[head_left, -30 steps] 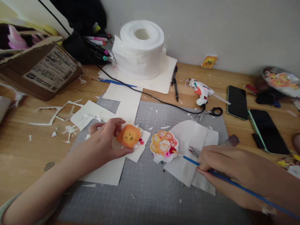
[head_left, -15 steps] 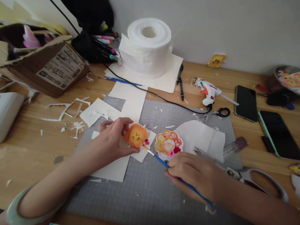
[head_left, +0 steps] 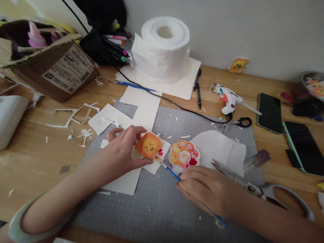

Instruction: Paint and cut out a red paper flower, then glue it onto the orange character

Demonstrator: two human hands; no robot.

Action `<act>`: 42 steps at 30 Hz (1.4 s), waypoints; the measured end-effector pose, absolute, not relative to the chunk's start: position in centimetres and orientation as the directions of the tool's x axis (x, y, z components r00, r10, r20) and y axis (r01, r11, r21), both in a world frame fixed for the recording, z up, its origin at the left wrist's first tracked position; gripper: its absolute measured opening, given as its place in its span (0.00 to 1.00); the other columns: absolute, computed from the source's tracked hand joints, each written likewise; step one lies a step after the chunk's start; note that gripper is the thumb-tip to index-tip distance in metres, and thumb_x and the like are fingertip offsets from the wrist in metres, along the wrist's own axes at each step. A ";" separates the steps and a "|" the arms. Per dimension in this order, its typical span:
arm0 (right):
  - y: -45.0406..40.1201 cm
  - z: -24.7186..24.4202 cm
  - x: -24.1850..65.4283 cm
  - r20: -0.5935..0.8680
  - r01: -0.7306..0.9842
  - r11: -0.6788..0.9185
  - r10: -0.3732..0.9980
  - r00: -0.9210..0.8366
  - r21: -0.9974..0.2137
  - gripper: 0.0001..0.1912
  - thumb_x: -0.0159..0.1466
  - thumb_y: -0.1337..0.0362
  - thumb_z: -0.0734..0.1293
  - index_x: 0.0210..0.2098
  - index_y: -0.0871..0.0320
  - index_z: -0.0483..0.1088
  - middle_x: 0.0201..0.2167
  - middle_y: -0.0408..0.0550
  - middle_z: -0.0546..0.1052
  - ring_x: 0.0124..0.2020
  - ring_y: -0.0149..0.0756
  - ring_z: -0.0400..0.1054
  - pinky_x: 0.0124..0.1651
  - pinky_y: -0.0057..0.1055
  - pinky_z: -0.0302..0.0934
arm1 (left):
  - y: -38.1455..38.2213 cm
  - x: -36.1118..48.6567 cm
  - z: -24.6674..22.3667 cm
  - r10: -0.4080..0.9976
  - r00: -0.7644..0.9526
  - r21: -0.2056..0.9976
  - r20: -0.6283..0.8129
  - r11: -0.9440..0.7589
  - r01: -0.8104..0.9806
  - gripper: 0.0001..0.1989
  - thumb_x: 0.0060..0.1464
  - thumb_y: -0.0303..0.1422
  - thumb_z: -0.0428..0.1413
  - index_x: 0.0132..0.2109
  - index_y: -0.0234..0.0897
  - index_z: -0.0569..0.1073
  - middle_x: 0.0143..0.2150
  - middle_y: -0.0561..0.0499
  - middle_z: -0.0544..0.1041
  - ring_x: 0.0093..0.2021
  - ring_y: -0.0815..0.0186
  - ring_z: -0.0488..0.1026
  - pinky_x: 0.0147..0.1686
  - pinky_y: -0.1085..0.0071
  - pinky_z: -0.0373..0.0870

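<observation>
Between the thumb and fingers of my left hand (head_left: 126, 148) is a small orange cutout (head_left: 149, 145) with a drawn squinting face. My right hand (head_left: 202, 185) is closed around a blue paintbrush (head_left: 173, 173). The brush's bristles reach the lower right edge of the orange piece, over a white paper scrap (head_left: 153, 168) with red paint marks. Just beyond my right fingers lies a flower-shaped palette (head_left: 184, 156), smeared with orange, yellow and red. Everything rests on a grey cutting mat (head_left: 157, 212).
Scissors (head_left: 273, 194) and a metal ruler (head_left: 258, 160) lie right of my right hand. Farther back are a white glue gun (head_left: 230, 101), two phones (head_left: 269, 113) and a tissue roll (head_left: 162, 57). A cardboard box (head_left: 55, 74) stands back left. Paper scraps (head_left: 86, 135) litter the table.
The brush tip has shifted slightly down, off the face's mouth area to the piece's lower edge. The view has moved a little, and both hands keep their holds.
</observation>
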State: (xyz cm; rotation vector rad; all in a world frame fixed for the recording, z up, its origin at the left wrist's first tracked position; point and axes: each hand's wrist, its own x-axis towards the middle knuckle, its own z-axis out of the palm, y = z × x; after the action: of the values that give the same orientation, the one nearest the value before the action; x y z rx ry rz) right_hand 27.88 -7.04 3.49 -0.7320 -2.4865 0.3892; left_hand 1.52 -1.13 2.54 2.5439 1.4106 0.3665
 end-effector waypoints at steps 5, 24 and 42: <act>-7.4 3.7 27.9 0.298 0.459 0.794 0.586 -0.754 -0.400 0.11 0.68 0.76 0.57 0.33 0.59 0.67 0.30 0.47 0.75 0.32 0.34 0.71 0.41 0.32 0.70 | -1.2 1.6 2.8 0.842 0.523 0.284 0.134 -0.539 0.793 0.30 0.49 0.40 0.63 0.53 0.41 0.56 0.40 0.54 0.72 0.36 0.62 0.75 0.51 0.55 0.59; -6.9 4.4 27.4 0.370 0.485 0.712 0.688 -0.624 -0.507 0.14 0.71 0.72 0.55 0.31 0.60 0.66 0.26 0.48 0.76 0.29 0.32 0.72 0.37 0.28 0.69 | -1.3 1.8 3.2 0.835 0.537 0.262 0.116 -0.548 0.794 0.27 0.53 0.40 0.60 0.53 0.40 0.55 0.41 0.52 0.72 0.37 0.61 0.75 0.52 0.55 0.59; -7.0 4.6 27.8 0.258 0.480 0.659 0.707 -0.658 -0.579 0.14 0.71 0.70 0.55 0.32 0.61 0.67 0.27 0.49 0.76 0.30 0.33 0.72 0.36 0.28 0.68 | -1.1 1.9 3.0 0.830 0.536 0.238 0.154 -0.558 0.795 0.28 0.49 0.39 0.62 0.51 0.42 0.56 0.39 0.54 0.72 0.34 0.63 0.75 0.49 0.54 0.62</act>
State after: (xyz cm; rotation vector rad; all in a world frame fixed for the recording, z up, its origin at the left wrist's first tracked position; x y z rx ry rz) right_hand 27.76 -7.03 4.62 -0.9251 -2.4079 0.6515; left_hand 1.88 -1.12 3.03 2.6297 1.3992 0.3764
